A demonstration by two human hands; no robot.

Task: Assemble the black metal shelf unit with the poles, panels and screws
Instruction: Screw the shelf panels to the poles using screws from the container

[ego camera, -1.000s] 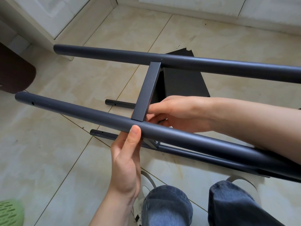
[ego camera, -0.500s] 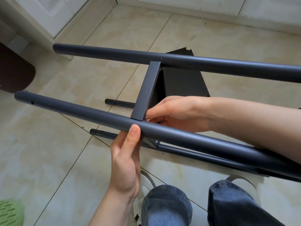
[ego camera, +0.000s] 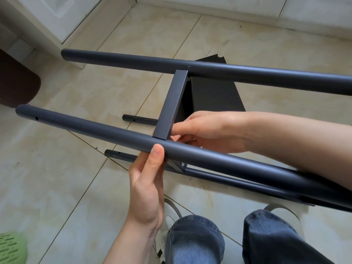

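The black shelf unit lies on its side over the tiled floor. Its near pole (ego camera: 95,128) and far pole (ego camera: 133,60) run left to right, joined by the shelf panel (ego camera: 171,103), seen edge-on. My left hand (ego camera: 146,187) grips the near pole from below, thumb on its front, just under the panel joint. My right hand (ego camera: 209,130) reaches in behind that pole. Its thumb lies against the panel's edge and its fingers curl under the corner, their tips hidden. Two lower poles (ego camera: 228,178) sit near the floor, with a screw (ego camera: 182,164) in the lower bracket.
White cabinets (ego camera: 47,20) line the back and left. A dark brown object (ego camera: 17,82) sits at the left edge and a green perforated thing (ego camera: 9,248) at the bottom left corner. My jeans-clad knees (ego camera: 194,241) and white shoes are just below the frame.
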